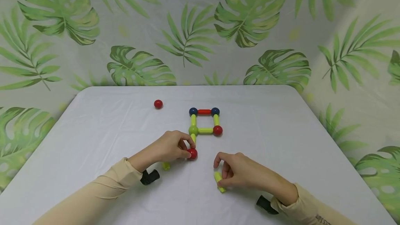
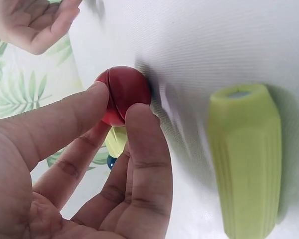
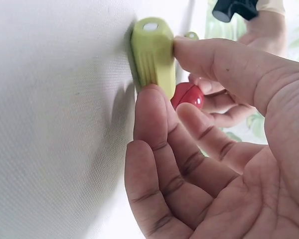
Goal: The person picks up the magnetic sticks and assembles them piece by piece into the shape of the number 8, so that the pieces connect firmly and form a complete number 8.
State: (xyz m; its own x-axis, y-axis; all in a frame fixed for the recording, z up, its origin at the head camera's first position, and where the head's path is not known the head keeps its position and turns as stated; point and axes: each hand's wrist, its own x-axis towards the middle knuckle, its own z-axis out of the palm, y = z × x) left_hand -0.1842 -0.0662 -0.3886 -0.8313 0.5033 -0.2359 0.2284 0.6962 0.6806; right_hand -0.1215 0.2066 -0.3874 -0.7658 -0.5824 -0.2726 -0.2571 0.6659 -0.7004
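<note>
My left hand (image 1: 173,146) pinches a red ball (image 2: 130,92) between thumb and fingertips. That ball sits at the near end of a yellow-green rod (image 1: 193,138), which runs down from a green ball (image 1: 193,130). Above it, a square of rods has two dark blue balls (image 1: 193,111) at its far corners, a red rod (image 1: 204,111) between them and another red ball (image 1: 217,130) at near right. Thumb and fingertips of my right hand (image 1: 242,170) hold a loose yellow-green rod (image 3: 154,57) low at the tabletop, to the right of the pinched ball.
Another yellow-green rod (image 2: 246,159) lies on the white table (image 1: 125,127) beside my left hand, partly hidden by it in the head view. A separate red ball (image 1: 158,104) rests at the back left. Leaf-patterned cloth (image 1: 187,44) hangs behind the table.
</note>
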